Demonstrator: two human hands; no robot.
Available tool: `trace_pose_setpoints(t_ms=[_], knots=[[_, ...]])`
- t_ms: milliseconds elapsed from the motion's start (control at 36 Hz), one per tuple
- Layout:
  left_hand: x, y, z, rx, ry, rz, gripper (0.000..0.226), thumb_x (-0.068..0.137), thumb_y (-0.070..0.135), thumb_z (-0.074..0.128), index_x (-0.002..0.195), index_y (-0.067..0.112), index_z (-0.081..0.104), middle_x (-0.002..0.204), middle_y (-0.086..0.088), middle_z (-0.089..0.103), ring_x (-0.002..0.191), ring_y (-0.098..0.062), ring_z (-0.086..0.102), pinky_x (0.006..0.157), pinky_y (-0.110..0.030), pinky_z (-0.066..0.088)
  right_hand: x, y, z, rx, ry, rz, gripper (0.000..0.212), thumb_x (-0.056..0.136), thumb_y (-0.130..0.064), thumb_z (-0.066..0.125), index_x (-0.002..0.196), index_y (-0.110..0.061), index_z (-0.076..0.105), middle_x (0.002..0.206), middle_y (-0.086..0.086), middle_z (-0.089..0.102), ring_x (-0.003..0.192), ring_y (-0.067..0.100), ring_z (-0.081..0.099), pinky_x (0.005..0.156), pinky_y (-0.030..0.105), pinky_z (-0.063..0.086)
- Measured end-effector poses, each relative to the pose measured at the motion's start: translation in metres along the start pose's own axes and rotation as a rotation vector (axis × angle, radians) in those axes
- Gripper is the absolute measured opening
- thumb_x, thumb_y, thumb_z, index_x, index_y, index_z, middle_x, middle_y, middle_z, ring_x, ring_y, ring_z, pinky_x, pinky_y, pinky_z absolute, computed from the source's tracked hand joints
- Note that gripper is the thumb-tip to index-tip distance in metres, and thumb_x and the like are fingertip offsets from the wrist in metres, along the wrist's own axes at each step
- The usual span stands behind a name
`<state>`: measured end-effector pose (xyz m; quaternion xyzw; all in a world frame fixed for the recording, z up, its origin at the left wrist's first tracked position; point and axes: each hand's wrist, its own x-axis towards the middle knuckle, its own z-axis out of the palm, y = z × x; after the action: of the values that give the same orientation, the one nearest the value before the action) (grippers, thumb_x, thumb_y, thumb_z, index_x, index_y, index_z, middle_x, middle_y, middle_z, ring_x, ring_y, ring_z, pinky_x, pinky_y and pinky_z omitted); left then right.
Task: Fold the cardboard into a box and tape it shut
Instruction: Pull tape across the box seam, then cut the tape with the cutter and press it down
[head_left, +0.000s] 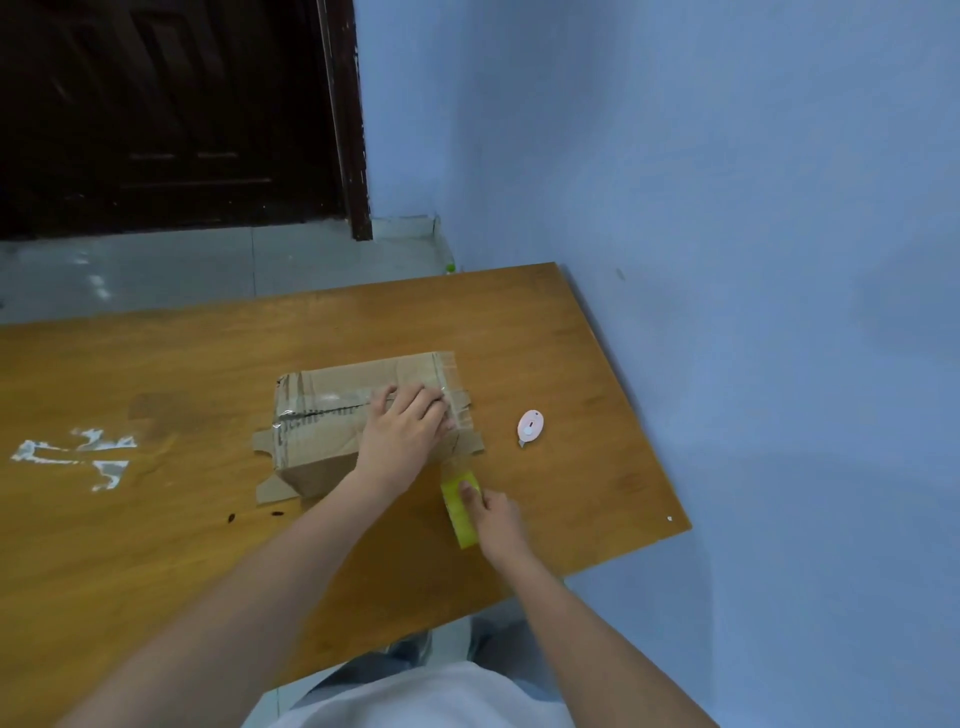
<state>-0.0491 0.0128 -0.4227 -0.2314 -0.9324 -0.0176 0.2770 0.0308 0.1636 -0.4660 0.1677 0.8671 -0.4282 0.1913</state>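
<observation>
Box (332, 415) closed, mid-table (156, 519), clear tape along its top seam, your left hand (405, 436) pressed flat on it, fingers spread, your right hand (496, 519) gripping the yellow tape roll (460, 512) just beside the box, small pink cutter (530, 427) lying nearby.

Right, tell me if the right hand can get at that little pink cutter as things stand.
Probably yes. The pink cutter lies alone on the table, right of the box, with nothing between. But the right hand holds the tape roll, so it must let go first.
</observation>
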Motion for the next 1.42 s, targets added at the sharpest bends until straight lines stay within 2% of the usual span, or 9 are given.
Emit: trace_pose_setpoints(t_ms=[83,167,333,639,750,861,1056,1278,1417], knots=[[-0.004,0.006,-0.005,-0.052,-0.087,-0.021,0.03,0.084,0.035,0.065,0.099,0.011,0.072,0.105,-0.003,0.071,0.1,-0.022,0.066,0.089,-0.04,0.05,0.0,0.002,0.002,0.027,-0.016,0.015,0.046,0.091,-0.062,0.034,0.064,-0.029,0.049,0.059,-0.01,0.05,0.053,0.006,0.046,0.053,0.025,0.035],[-0.011,0.013,-0.009,-0.108,-0.264,-0.042,0.065,0.083,0.057,0.052,0.117,0.002,0.062,0.122,-0.014,0.063,0.115,-0.031,0.058,0.097,-0.046,0.046,-0.001,0.004,0.005,0.062,-0.02,0.007,0.049,0.088,-0.066,0.03,0.073,-0.027,0.056,0.065,-0.006,0.058,0.057,0.009,0.052,0.056,0.025,0.04],[-0.019,0.025,-0.008,-0.026,-0.602,-0.047,0.112,0.068,0.078,0.051,0.149,0.008,0.015,0.154,-0.023,0.017,0.143,-0.04,0.009,0.111,-0.06,0.005,-0.001,0.008,0.012,0.159,0.026,0.012,0.049,0.099,-0.048,0.026,0.082,-0.022,0.063,0.078,0.002,0.066,0.071,0.016,0.06,0.068,0.032,0.046],[-0.02,0.027,-0.005,-0.039,-0.659,-0.08,0.12,0.067,0.079,0.051,0.149,0.01,-0.004,0.157,-0.019,0.0,0.144,-0.036,-0.008,0.111,-0.059,-0.005,0.005,0.012,0.009,0.209,-0.014,0.123,0.06,0.096,-0.057,0.02,0.088,-0.018,0.065,0.086,0.004,0.066,0.078,0.015,0.058,0.07,0.029,0.044],[-0.018,0.027,-0.006,-0.042,-0.672,-0.081,0.123,0.065,0.079,0.054,0.149,0.01,-0.004,0.157,-0.019,0.001,0.144,-0.036,-0.008,0.111,-0.059,-0.003,0.03,0.007,-0.013,0.198,0.091,0.12,0.043,0.1,-0.046,0.028,0.084,-0.017,0.056,0.076,-0.005,0.057,0.076,0.016,0.057,0.068,0.031,0.039],[-0.018,0.027,-0.007,-0.048,-0.685,-0.092,0.125,0.063,0.079,0.056,0.149,0.01,-0.003,0.158,-0.018,0.002,0.145,-0.035,-0.007,0.113,-0.059,-0.001,0.067,0.001,-0.04,0.059,0.278,0.152,0.023,0.098,-0.024,0.044,0.108,-0.005,0.051,0.111,0.014,0.053,0.103,0.033,0.053,0.084,0.037,0.04],[-0.018,0.027,-0.009,-0.038,-0.686,-0.099,0.127,0.063,0.08,0.056,0.149,0.011,-0.007,0.158,-0.017,0.002,0.145,-0.035,-0.007,0.112,-0.057,-0.005,0.108,-0.004,-0.071,-0.175,0.23,0.213,0.059,0.094,-0.037,0.05,0.141,-0.008,0.032,0.145,0.018,0.029,0.133,0.035,0.031,0.102,0.042,0.035],[-0.018,0.028,-0.008,-0.023,-0.679,-0.106,0.127,0.063,0.081,0.054,0.149,0.011,-0.009,0.158,-0.015,0.0,0.145,-0.034,-0.009,0.113,-0.055,-0.005,0.114,-0.005,-0.072,-0.465,0.132,0.153,0.041,0.095,-0.031,0.054,0.129,-0.012,0.044,0.138,0.016,0.034,0.124,0.037,0.04,0.094,0.043,0.042],[-0.018,0.027,-0.007,-0.026,-0.68,-0.118,0.13,0.062,0.082,0.054,0.147,0.011,-0.015,0.158,-0.014,-0.002,0.145,-0.033,-0.01,0.115,-0.056,-0.001,0.104,-0.001,-0.068,-0.322,0.191,0.144,0.033,0.089,-0.015,0.056,0.118,-0.006,0.043,0.12,0.018,0.052,0.111,0.038,0.053,0.086,0.04,0.046]])
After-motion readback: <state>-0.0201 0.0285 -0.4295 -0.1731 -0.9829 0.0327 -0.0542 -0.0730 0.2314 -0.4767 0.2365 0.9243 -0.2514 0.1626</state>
